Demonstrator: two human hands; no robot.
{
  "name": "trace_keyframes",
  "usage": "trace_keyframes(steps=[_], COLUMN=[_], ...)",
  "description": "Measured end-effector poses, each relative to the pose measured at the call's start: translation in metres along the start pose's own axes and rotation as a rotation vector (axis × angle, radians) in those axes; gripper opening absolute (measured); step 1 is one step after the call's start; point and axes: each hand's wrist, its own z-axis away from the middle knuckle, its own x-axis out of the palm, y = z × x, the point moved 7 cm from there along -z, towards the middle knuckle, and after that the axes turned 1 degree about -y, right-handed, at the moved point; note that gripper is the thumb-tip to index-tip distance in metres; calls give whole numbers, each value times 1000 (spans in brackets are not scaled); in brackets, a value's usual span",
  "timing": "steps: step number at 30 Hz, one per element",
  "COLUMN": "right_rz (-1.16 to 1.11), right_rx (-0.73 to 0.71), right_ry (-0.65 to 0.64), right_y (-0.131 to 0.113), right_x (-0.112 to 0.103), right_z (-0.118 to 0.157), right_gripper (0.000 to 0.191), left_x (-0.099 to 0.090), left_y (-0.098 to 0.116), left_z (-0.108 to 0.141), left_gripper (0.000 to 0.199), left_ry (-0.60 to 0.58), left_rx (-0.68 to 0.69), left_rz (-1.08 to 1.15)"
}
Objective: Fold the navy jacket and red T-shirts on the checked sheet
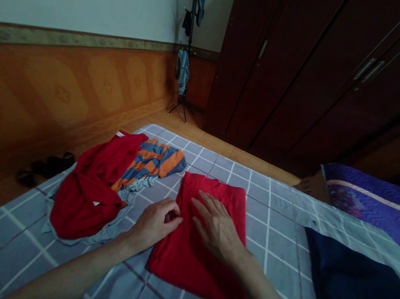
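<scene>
Slanting the left forearm [77, 272] in from near left, resting the left hand [157, 218] at the left edge of a flat, rectangular, folded red fabric garment [189, 266]. Curling the fingers under, bringing thumb and forefinger together in a small loop at that edge; not being able to tell about any fabric caught in the left grip. Angling the right forearm [270, 296] in from near right, passing the wrist over the garment's right edge. Laying the right hand [217, 227] palm down across the upper middle of the red fabric, pointing far left with fingers outstretched and slightly apart, thus holding the right grip open and flat. Lying beneath the right grip and just right of the left one, extending both farther and nearer than the hands: the garment, on a bed covered in a grey sheet with white grid lines [279, 225]. Showing, to the left, a crumpled heap of red fabric [88, 191] beside a blue-grey and orange patterned cloth [156, 157]. Spreading at near right, well apart from the hands: a dark navy cloth [363, 297]. Standing on the far side: a dark red-brown wooden wardrobe [292, 83].
</scene>
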Motion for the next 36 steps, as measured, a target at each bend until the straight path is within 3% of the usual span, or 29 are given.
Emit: trace_keyframes(steps=[4,8,16,26,29,32,36], right_rz=[17,19,14,11,18,-7,-26], right_rx=[23,35,33,65,76,15,-29], right_ry=[-8,0,28,14,18,25,3], right_y=[14,21,24,24,25,20,16], right_x=[31,43,46,44,44,42,42], right_z=[-16,-16,-15,-13,-12,-11,-10], right_gripper=[47,47,48,54,53,54,55], left_x=[5,3,-1,6,6,7,9], left_y=[-13,-12,-26,-28,-26,-23,-23], left_z=[5,5,-3,-1,0,2,1], left_gripper=[8,5,11,6,13,23,12], left_ry=[-40,-64,-178,-160,-112,-79,-95], left_rx=[-62,-73,-255,-250,-251,-219,-204], left_rz=[27,48,372,379,377,301,265])
